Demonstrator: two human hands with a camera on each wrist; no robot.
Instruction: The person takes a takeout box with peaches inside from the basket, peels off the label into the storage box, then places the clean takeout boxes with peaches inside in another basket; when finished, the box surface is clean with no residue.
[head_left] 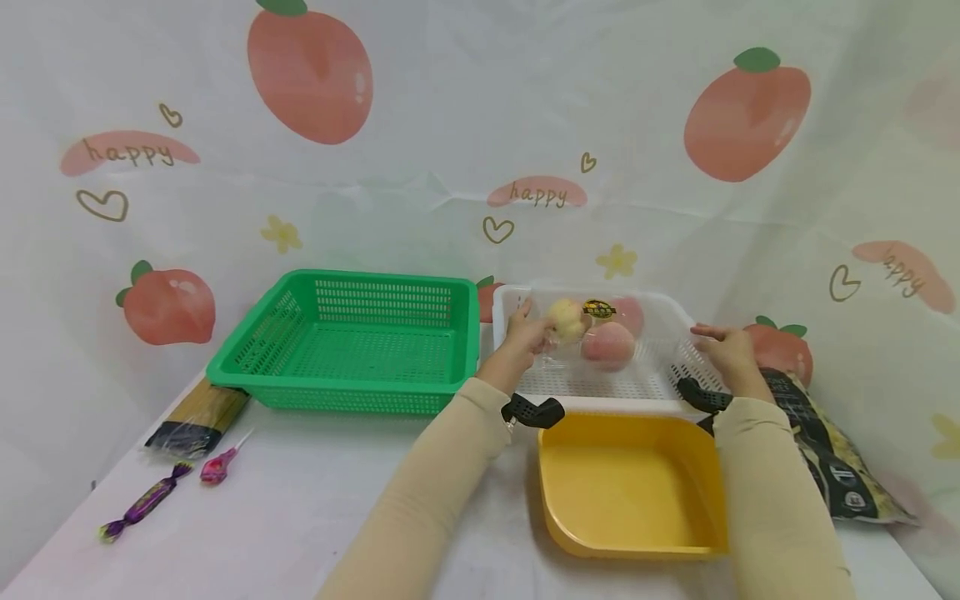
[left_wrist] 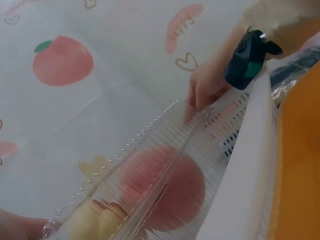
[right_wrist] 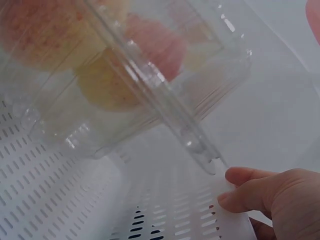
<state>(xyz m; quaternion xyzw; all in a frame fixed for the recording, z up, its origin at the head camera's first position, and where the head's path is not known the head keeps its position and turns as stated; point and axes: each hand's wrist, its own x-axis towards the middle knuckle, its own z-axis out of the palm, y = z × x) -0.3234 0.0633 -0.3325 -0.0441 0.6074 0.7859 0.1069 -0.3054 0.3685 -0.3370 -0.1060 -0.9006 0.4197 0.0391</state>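
A clear plastic clamshell box of peaches (head_left: 609,345) sits tilted inside the white slotted basket (head_left: 600,403), a black and gold label on its lid. My left hand (head_left: 520,337) grips the box's left end; in the left wrist view only a bit of that hand (left_wrist: 19,227) shows at the lower left corner. Over at the basket's right wall, my right hand (head_left: 729,354) pinches the rim between thumb and fingers, as the right wrist view shows. The box's corner flange comes close to those fingertips (right_wrist: 240,175).
Left of the white basket stands a green basket (head_left: 337,385). A yellow basin (head_left: 630,475) is in front, between the forearms. Farther left lie a brown packet (head_left: 197,417), a lollipop (head_left: 216,468) and a purple-wrapped candy (head_left: 146,502). A black snack bag (head_left: 832,450) lies at right.
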